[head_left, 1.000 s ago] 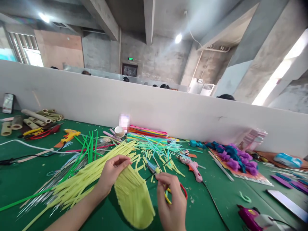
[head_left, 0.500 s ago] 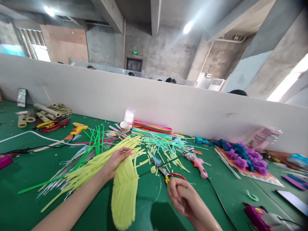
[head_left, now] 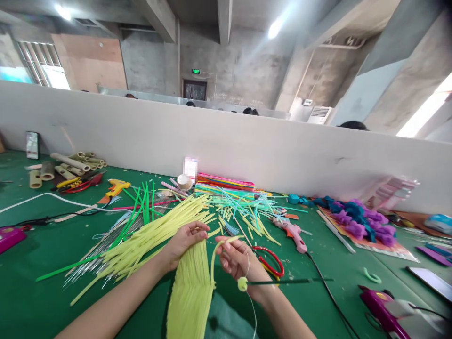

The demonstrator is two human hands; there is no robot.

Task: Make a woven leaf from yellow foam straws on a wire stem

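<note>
Left hand (head_left: 189, 241) grips the yellow panel (head_left: 192, 296); right hand (head_left: 242, 264) pinches a yellow strip (head_left: 212, 266) at its edge; coloured stems (head_left: 229, 182) lie near the worktop's (head_left: 38, 310) far edge.

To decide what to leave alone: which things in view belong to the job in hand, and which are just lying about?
Apparently in use: ribbed pale yellow fuzzy panel, in the left hand; slender pale yellow fuzzy strip, in the right hand; probably the pile of matching strips.

Apparently lying about: yellow plastic glue gun; cut tan bamboo tubes; purple and teal fuzzy pieces.
</note>
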